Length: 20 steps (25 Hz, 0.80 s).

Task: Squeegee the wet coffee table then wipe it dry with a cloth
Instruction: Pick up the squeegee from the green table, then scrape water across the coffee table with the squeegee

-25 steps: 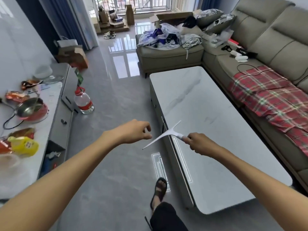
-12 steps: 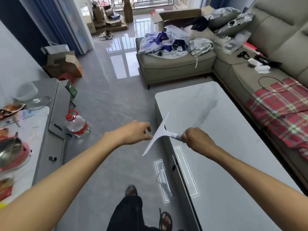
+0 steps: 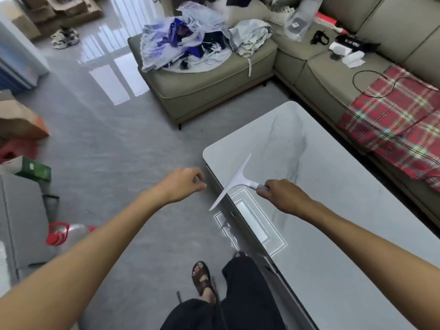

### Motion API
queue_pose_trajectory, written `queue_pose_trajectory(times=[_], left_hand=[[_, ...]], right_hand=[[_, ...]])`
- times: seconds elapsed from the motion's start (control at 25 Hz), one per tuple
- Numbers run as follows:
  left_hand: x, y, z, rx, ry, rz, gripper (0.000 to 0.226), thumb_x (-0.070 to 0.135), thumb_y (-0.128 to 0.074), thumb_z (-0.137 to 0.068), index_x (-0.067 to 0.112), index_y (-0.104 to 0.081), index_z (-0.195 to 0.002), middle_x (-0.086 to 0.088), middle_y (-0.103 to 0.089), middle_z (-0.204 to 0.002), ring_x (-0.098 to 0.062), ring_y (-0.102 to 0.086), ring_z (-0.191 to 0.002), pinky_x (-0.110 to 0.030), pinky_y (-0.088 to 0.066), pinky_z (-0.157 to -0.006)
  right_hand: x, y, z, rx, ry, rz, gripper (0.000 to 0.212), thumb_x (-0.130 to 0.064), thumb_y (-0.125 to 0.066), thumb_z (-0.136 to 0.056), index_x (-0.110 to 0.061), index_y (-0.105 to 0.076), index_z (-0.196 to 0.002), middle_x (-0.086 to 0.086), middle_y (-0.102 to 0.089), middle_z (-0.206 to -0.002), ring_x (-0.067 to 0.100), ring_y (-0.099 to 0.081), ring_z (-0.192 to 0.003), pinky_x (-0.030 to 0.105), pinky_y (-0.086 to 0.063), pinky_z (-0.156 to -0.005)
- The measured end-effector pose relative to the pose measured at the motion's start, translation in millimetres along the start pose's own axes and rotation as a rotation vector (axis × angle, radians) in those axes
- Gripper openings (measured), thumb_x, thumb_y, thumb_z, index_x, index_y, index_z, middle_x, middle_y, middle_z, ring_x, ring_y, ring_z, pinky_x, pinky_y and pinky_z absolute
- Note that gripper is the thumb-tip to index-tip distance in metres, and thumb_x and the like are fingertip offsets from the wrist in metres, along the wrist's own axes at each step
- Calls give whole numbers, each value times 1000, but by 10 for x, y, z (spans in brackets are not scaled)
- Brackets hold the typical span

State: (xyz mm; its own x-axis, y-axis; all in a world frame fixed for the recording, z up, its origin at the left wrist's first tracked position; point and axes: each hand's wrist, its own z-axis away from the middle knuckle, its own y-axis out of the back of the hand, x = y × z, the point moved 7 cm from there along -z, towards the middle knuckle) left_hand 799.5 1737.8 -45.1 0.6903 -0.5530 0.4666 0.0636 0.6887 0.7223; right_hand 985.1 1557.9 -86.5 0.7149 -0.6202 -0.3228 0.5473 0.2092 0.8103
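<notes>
Over the near-left edge of the coffee table (image 3: 333, 210) is where my right hand (image 3: 284, 196) sits, fist wrapped tight around the grey handle of the white squeegee (image 3: 234, 184). The blade runs on a diagonal: its far end is over the marble-look tabletop, and its near end pokes out past the table's edge, above the grey tile floor (image 3: 119, 151). Can't really tell if the blade is touching the surface or just hovering over it.

My left hand (image 3: 182, 185) is out over the floor just left of the table, holding nothing, fingers loosely curled in with thumb and fingertips nearly meeting. It's close to the blade's lower end but not touching it.

The tabletop is glossy and bare apart from the squeegee, with a bright rectangular light reflection near the edge by my right hand. I honestly can't make out water on it.

Past the far end of the table there's an olive sofa (image 3: 214, 84) with a heap of clothes (image 3: 190, 39) on it, and a red plaid blanket (image 3: 392, 120) on the section along the right. Down by my left forearm, a clear water jug with a red cap (image 3: 58, 234) stands on the floor. One sandalled foot (image 3: 202, 279) and a dark trouser leg show at the bottom.
</notes>
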Motion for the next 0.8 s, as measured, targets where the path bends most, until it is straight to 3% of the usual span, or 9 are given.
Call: queue_pose_trajectory(times=[0.16, 0.28, 0.36, 0.44, 0.52, 0.64, 0.8], left_hand=[[-484, 168, -1045, 93, 85, 100, 15, 25, -59, -87, 11, -64, -88, -6, -69, -89, -28, -63, -89, -41, -52, -81], [-1019, -22, -1896, 129, 239, 183, 17, 24, -57, -89, 8, -63, -84, -10, -70, -86, -30, -64, -88, -39, -49, -77], [-1293, -252, -2439, 99, 283, 210, 14, 23, -56, -90, 13, -64, -97, -6, -70, -100, -27, -63, -99, -33, -46, -77], [-1491, -442, -2936, 93, 309, 217, 27, 19, -56, -91, 11, -57, -116, -6, -65, -118, -28, -59, -109, -30, -41, -80], [-1651, -586, -3385, 102, 317, 223, 35, 16, -56, -90, 9, -48, -124, -9, -61, -120, -31, -57, -106, -29, -37, -76], [-1815, -894, -4021, 69, 309, 206, 37, 11, -54, -86, 11, -43, -122, -10, -57, -101, -30, -53, -86, -32, -35, -65], [-1881, -1256, -4438, 18, 187, 187, 33, 0, -48, -79, 11, -39, -108, -4, -45, -102, -24, -43, -87, -31, -29, -63]], right_hand=[[71, -215, -1099, -110, 4, 69, 33, -45, -36, -99, -17, -49, -88, 7, -59, -85, 28, -52, -74, 34, -32, -55], [162, -552, -2050, -199, -9, 74, 32, -45, -37, -99, -17, -53, -100, 9, -64, -98, 28, -52, -78, 34, -36, -62], [198, -780, -2612, -193, -14, 49, 35, -53, -36, -96, -22, -53, -94, 8, -65, -95, 27, -51, -77, 35, -36, -63], [213, -943, -3079, -156, -23, 33, 41, -64, -32, -92, -30, -47, -76, 5, -65, -90, 27, -52, -79, 35, -36, -65], [165, -1116, -3484, -131, -2, 22, 46, -70, -32, -88, -31, -40, -65, 1, -64, -84, 25, -54, -80, 34, -36, -65], [138, -1404, -3970, -76, 33, 53, 49, -70, -35, -87, -27, -50, -67, -7, -47, -64, 25, -52, -71, 33, -31, -57], [186, -1670, -4245, -22, 42, 116, 48, -67, -35, -89, -26, -57, -76, -7, -39, -58, 24, -46, -63, 31, -18, -48]])
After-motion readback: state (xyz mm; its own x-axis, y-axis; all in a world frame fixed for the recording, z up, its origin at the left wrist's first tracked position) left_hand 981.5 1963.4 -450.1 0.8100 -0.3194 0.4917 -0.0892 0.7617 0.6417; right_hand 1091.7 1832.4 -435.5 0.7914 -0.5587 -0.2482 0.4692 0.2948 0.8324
